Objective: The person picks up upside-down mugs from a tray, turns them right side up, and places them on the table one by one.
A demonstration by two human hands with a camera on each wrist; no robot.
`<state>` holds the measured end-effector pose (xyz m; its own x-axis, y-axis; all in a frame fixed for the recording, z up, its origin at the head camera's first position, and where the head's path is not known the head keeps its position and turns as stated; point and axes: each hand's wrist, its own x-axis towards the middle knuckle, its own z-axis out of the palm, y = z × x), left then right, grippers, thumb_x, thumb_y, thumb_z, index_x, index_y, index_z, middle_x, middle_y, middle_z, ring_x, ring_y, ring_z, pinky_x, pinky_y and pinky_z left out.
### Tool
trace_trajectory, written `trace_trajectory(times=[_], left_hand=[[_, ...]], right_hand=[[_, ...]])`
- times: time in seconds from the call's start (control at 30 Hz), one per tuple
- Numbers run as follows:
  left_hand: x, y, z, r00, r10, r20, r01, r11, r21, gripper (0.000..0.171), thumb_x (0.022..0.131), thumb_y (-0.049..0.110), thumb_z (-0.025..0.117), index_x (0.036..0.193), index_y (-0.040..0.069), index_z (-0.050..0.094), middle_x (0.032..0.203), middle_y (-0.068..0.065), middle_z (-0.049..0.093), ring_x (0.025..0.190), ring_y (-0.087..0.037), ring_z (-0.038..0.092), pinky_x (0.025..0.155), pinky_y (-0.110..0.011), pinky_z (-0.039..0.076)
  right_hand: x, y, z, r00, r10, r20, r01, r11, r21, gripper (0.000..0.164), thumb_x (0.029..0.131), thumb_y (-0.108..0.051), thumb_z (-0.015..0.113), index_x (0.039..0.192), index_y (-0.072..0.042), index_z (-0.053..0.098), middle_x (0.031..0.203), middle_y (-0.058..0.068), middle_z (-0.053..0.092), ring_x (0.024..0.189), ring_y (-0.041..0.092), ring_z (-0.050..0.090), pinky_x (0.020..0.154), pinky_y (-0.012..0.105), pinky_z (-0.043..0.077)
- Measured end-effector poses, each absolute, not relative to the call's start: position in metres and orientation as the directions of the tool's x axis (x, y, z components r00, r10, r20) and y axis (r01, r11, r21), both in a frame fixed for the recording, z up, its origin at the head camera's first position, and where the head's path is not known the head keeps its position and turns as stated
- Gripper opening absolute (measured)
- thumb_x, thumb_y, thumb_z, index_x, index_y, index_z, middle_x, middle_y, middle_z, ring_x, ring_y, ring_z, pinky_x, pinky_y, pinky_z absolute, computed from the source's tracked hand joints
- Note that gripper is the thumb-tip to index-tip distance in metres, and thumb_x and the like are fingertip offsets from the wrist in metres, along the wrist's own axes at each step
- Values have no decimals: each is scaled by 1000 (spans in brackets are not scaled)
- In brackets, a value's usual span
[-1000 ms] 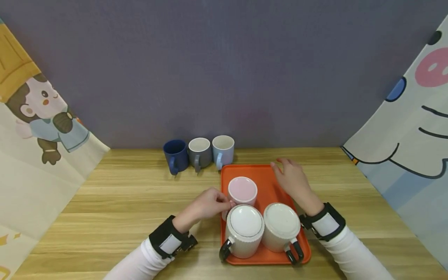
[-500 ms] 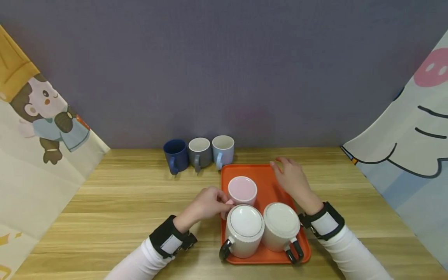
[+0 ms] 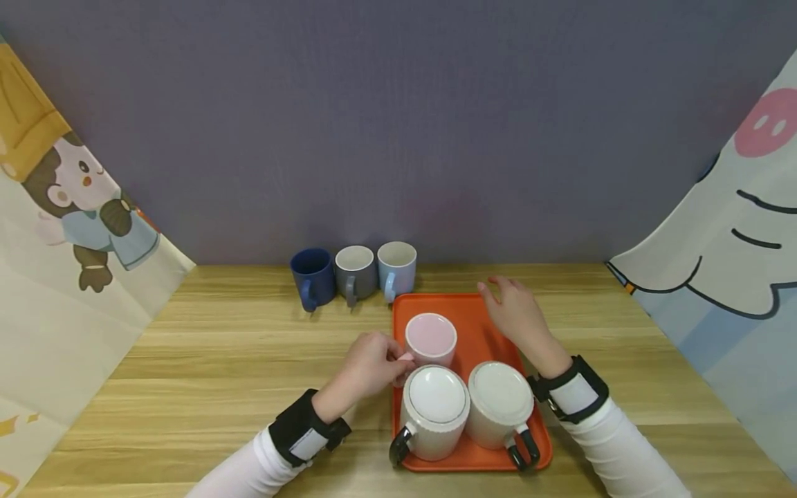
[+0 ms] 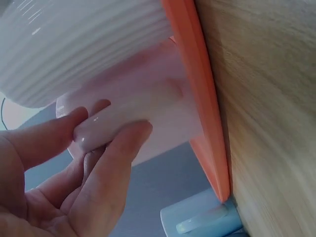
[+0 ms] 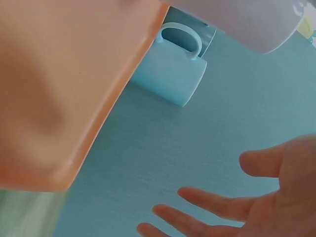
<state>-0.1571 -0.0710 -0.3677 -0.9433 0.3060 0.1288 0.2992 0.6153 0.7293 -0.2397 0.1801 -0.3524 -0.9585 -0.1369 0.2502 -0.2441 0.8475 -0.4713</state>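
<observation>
A pink mug (image 3: 431, 335) stands upside down on the orange tray (image 3: 478, 315), its white-ringed base facing up. My left hand (image 3: 369, 364) pinches its handle (image 4: 126, 111) between thumb and fingers at the tray's left side. Right in front of it are two upside-down white mugs with black handles, a left one (image 3: 436, 408) with ribbed sides and a right one (image 3: 500, 401). My right hand (image 3: 519, 318) hovers over the tray's right side with fingers spread and nothing held; the right wrist view shows those fingers (image 5: 212, 202) apart from any mug.
Behind the tray's left corner, a dark blue mug (image 3: 313, 277), a grey mug (image 3: 356, 273) and a light blue mug (image 3: 397, 268) stand upright in a row. The wooden table (image 3: 249, 360) meets a grey backdrop (image 3: 398, 138), with patterned cloths hanging at both sides.
My right hand has drifted very slightly left. My left hand keeps its pinch on the pink mug's handle, and the mugs and tray look unmoved.
</observation>
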Motion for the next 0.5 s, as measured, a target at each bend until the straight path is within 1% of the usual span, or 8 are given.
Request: trace_trajectory(times=[0.1,0.2,0.37,0.5], left_hand=[[-157,-70,-368,-943,293,158,315,631,709,22,84,14,71,62,8,70,52,1,61,48,-4,50,45,-18,37],[-158,-70,-369,-945,284,163,313,638,703,23,83,15,72,61,8,70,53,1,60,50,-5,48,45,-18,35],[-161,-73,-371,-945,275,179,316,617,721,23,84,12,70,63,6,70,57,-3,63,50,-6,45,45,-18,33],[-166,-75,-373,-949,232,212,311,605,733,21,85,12,69,65,4,72,56,-1,61,50,-7,41,45,-18,30]], right_hand=[[-241,179,-352,-957,-136,256,-247,846,-473,50,100,-31,44,130,9,49,129,34,50,118,50,47,97,60,39],[-241,179,-353,-958,-133,254,-243,846,-474,51,100,-31,44,130,9,49,129,34,50,118,50,47,97,60,39],[-243,181,-353,-956,-145,255,-255,841,-477,51,100,-32,43,130,10,48,128,35,50,117,50,48,96,60,40],[-244,182,-352,-952,-151,267,-268,834,-483,52,101,-32,42,129,11,48,126,35,51,117,51,48,96,61,39]])
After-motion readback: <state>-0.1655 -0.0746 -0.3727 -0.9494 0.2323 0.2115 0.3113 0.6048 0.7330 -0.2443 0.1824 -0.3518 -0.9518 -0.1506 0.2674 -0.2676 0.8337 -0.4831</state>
